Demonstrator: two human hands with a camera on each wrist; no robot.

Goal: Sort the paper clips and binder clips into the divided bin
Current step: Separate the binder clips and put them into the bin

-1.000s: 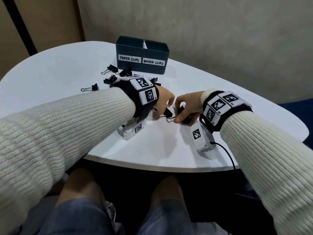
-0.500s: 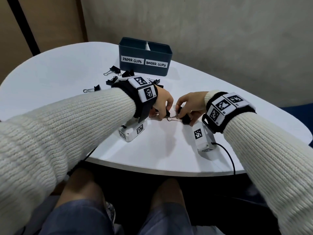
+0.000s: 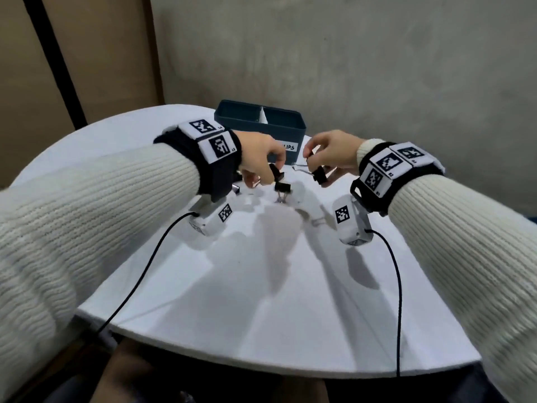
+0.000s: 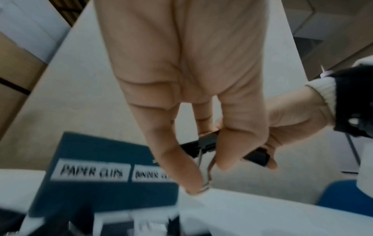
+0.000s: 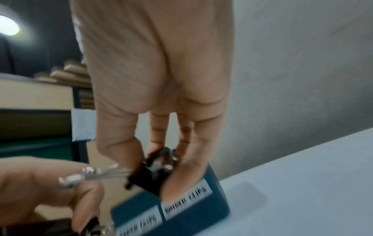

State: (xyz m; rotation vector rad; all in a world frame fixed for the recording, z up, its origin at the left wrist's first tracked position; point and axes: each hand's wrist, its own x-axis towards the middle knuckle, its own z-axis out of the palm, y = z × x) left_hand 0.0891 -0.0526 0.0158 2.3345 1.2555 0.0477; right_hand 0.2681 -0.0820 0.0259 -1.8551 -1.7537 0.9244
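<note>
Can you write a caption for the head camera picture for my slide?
Left hand and right hand each lift a black binder clip above the white table, near the divided bin.

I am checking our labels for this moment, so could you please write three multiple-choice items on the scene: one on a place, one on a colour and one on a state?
1. Where does the divided bin stand?
A. On the table, beyond both hands
B. On the person's lap
C. On the floor

2. What colour is the body of the binder clip in the right hand?
A. Red
B. Black
C. Yellow

3. What is the right hand doing?
A. Lying flat on the table
B. Reaching inside the bin
C. Pinching a binder clip above the table

Answers:
1 A: the divided bin sits on the table behind the left hand and the right hand.
2 B: the binder clip has a black body.
3 C: its fingers pinch the clip, clear of the tabletop.
</note>
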